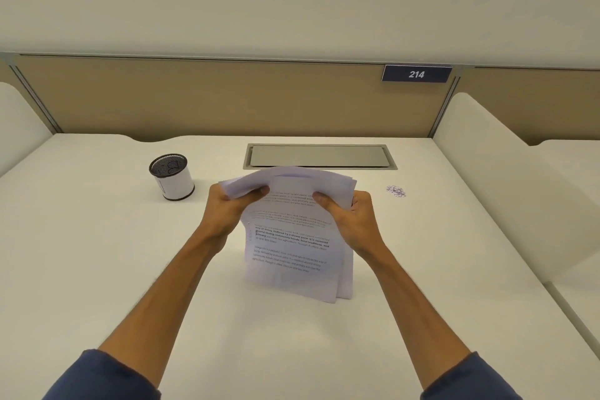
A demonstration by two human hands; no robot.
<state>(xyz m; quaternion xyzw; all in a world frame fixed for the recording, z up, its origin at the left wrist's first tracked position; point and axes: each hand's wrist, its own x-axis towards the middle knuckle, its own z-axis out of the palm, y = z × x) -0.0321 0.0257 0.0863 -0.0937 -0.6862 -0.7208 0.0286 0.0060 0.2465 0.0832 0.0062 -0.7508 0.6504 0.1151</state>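
A stack of white printed sheets (pixel 292 256) stands upright on the white desk (pixel 97 253), lower edge on the surface, top edge bent forward. My left hand (pixel 229 208) grips the stack's upper left side, thumb over the front sheet. My right hand (pixel 349 213) grips the upper right side the same way. Lines of printed text face me; the sheets behind the front one fan out at the top and right.
A black mesh pen cup with a white band (pixel 172 176) stands back left. A grey cable hatch (pixel 319 156) is set into the desk behind the paper. A small pile of purple bits (pixel 396 191) lies right. White dividers flank the desk; sign 214 (pixel 416 74) hangs above.
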